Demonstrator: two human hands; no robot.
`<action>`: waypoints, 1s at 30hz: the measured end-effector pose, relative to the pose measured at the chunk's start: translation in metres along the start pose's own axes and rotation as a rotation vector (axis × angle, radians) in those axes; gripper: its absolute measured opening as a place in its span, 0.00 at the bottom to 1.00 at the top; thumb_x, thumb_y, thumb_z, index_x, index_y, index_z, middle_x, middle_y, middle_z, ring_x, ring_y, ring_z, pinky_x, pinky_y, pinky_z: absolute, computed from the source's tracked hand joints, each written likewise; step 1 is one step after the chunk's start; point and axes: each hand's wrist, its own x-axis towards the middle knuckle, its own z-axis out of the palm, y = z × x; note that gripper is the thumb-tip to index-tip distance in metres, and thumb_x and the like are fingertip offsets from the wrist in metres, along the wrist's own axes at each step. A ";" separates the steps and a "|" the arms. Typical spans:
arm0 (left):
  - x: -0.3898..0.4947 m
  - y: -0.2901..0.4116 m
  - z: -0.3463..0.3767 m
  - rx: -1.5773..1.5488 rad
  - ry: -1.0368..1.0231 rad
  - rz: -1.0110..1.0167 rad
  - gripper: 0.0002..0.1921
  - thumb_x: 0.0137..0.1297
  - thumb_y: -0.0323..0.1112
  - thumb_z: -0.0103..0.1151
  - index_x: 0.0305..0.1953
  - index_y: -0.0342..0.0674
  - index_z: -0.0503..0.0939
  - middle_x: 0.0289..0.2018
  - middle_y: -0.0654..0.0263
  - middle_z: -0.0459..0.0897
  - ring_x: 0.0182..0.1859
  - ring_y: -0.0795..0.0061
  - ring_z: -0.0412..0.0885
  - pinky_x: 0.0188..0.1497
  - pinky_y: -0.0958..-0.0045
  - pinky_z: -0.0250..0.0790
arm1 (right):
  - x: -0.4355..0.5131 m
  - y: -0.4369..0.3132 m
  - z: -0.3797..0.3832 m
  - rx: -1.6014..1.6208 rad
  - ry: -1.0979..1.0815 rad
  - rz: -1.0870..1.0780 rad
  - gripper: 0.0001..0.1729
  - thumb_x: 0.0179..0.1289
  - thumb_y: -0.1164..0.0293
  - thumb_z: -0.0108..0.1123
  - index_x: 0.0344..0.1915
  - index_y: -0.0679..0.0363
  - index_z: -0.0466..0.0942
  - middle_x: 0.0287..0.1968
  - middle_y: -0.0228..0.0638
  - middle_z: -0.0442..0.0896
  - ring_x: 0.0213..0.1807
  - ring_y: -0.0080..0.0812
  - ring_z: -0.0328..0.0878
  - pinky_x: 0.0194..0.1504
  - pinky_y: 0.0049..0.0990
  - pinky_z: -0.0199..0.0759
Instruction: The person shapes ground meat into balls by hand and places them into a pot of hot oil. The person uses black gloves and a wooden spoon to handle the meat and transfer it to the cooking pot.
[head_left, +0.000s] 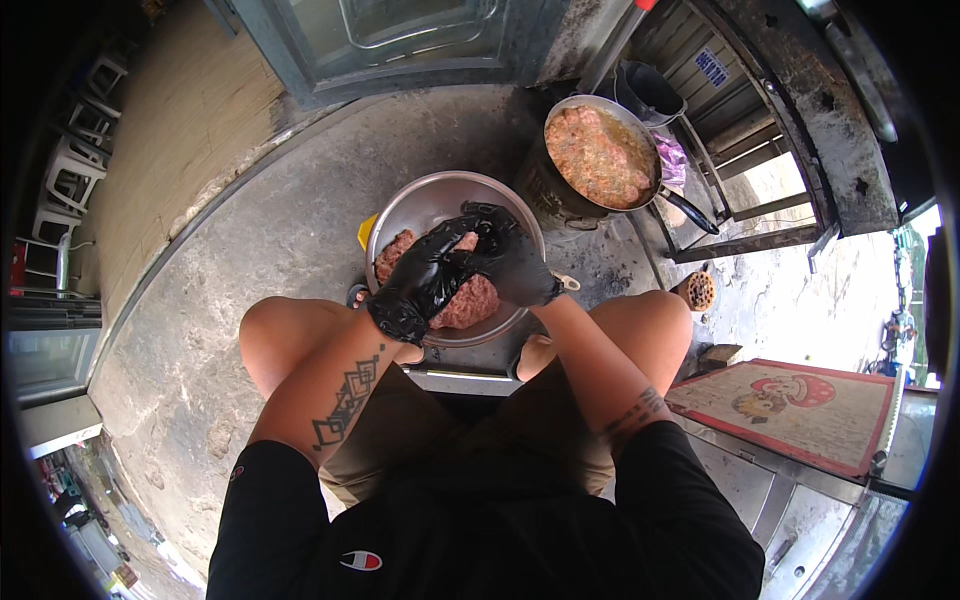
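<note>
A wide metal bowl (420, 187) stands on the concrete floor before me, with raw minced meat (469, 304) inside, some of it against the left wall. Over the bowl, my left hand (424, 281) and my right hand (510, 259), both in black gloves, meet around a small lump of the minced meat (466, 241). The fingers of both hands curve about the lump and partly hide it. Beyond the bowl at the right, a pan (657, 161) with a black handle sits on a dark round stove (555, 187), and pieces of meat (600, 154) lie in bubbling oil in it.
A dark bucket (649, 94) and a purple plastic bag (671, 159) stand behind the pan. A metal frame (757, 244) is at the right, near a round briquette (699, 291). My knees flank the bowl. A glass-paned metal door (300, 71) rises at the far side.
</note>
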 end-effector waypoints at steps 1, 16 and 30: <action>-0.001 0.002 0.001 -0.086 -0.079 -0.038 0.16 0.80 0.36 0.48 0.58 0.31 0.75 0.51 0.54 0.83 0.52 0.66 0.84 0.54 0.69 0.83 | 0.001 -0.001 -0.001 -0.054 0.002 0.075 0.38 0.55 0.67 0.78 0.65 0.60 0.72 0.63 0.44 0.75 0.60 0.42 0.76 0.56 0.37 0.75; -0.010 -0.002 0.016 0.101 -0.042 0.076 0.15 0.77 0.30 0.49 0.58 0.29 0.75 0.52 0.54 0.82 0.53 0.63 0.83 0.58 0.66 0.80 | 0.010 -0.009 -0.006 0.111 -0.089 0.368 0.27 0.66 0.70 0.68 0.63 0.61 0.74 0.56 0.38 0.83 0.58 0.29 0.78 0.60 0.29 0.73; -0.010 -0.001 0.015 0.144 -0.063 0.058 0.15 0.77 0.31 0.51 0.58 0.32 0.77 0.51 0.58 0.84 0.54 0.68 0.83 0.56 0.70 0.80 | 0.005 -0.016 -0.010 -0.212 -0.083 -0.011 0.26 0.60 0.62 0.75 0.53 0.62 0.79 0.49 0.37 0.85 0.53 0.33 0.82 0.57 0.31 0.74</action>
